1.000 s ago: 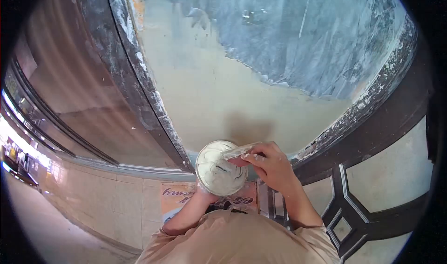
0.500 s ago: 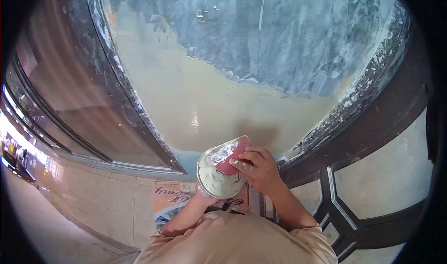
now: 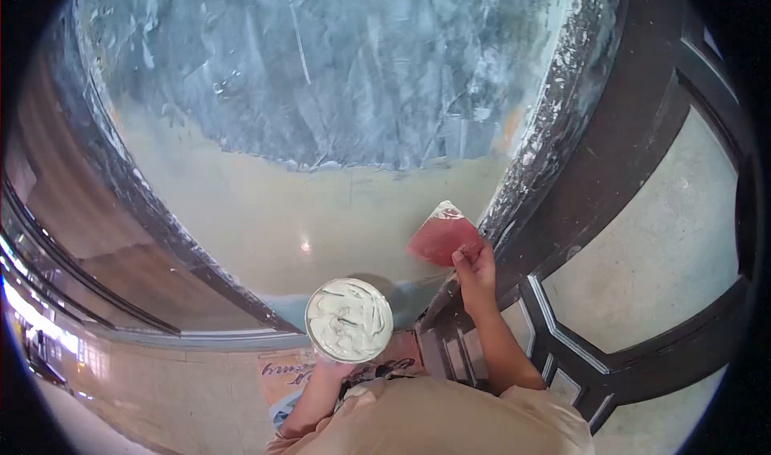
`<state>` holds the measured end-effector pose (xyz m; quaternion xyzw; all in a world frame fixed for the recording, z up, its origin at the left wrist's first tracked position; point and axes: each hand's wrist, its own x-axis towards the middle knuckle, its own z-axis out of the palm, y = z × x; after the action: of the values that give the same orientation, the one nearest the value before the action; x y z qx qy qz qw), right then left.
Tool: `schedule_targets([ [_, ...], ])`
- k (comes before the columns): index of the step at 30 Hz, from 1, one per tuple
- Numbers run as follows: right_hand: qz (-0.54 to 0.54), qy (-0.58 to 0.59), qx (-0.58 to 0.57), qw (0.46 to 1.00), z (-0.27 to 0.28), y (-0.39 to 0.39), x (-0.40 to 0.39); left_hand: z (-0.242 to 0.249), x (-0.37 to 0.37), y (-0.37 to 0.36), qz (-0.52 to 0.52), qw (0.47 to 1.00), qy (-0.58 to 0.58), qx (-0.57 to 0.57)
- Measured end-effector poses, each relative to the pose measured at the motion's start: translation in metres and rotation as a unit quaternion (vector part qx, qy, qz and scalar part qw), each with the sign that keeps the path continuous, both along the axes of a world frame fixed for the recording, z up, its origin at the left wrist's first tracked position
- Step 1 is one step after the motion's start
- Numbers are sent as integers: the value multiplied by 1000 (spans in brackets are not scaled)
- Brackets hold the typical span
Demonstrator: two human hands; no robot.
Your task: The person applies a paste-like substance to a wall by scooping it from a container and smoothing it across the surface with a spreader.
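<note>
My right hand grips a red putty spreader, thumb on its face, with pale putty along its upper tip. The spreader is in front of the wall panel's lower right, near the dark frame. My left hand is under a round tub of creamy putty and mostly hidden by it. Swirls and ridges mark the putty's surface. Behind both, the wall panel has a smooth cream coat low down and a patchy blue-grey surface above a ragged edge.
A dark wooden frame spattered with white runs up the right, beside a panelled door. On the left stand another dark frame and sliding glass. A printed sheet lies on the tiled floor.
The spreader has left the tub's rim and moved right and up to the wall's lower right corner. The tub has shifted slightly left in view, and the view has turned right.
</note>
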<state>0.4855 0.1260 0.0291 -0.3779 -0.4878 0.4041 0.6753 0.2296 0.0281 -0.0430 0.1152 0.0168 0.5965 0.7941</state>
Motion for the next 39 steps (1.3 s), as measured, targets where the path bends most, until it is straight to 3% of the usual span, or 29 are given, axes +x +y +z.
schedule_targets([
  [2, 2, 19, -53, 998, -2, -4, 3, 2, 0, 1, -27, 997, -69, -38],
  [6, 24, 31, -139, 990, 16, -11, -5, 15, 0, 4, 39, 997, 62, 1],
  [7, 22, 36, -137, 990, 10, -4, -5, 19, -3, 7, 11, 999, 25, -37],
  [9, -15, -86, 29, 996, -5, 15, -6, 24, -7, 9, 17, 998, 28, -44],
  [12, 4, -120, 75, 990, 9, 31, -14, 16, -22, 10, 19, 995, 35, -89],
  [16, -39, -173, 59, 982, 41, 37, -37, 22, -34, 7, 23, 995, 68, -66],
  [19, -124, -301, 47, 944, 61, 35, -48, 28, -41, 9, 9, 996, 67, -63],
  [23, -171, -320, 34, 931, 62, 42, -46, 25, -53, 12, -14, 997, 48, -66],
  [24, -209, -297, 31, 931, 59, 45, -39, 26, -54, 12, -25, 997, 37, -55],
  [25, -247, -272, 29, 930, 55, 48, -32, 29, -55, 9, 34, 984, 171, -39],
  [29, -244, -153, 27, 957, 32, 40, -11, 29, -61, 16, 12, 990, 121, -71],
  [34, -189, -236, 44, 952, 62, 31, -45, 26, -63, 17, -21, 994, 65, -81],
  [36, -187, -349, 1, 918, 77, 30, -59, 23, -63, 18, -17, 993, 81, -82],
  [39, -241, -280, 0, 929, 45, 48, -42, 14, -69, 20, -11, 991, 108, -84],
])
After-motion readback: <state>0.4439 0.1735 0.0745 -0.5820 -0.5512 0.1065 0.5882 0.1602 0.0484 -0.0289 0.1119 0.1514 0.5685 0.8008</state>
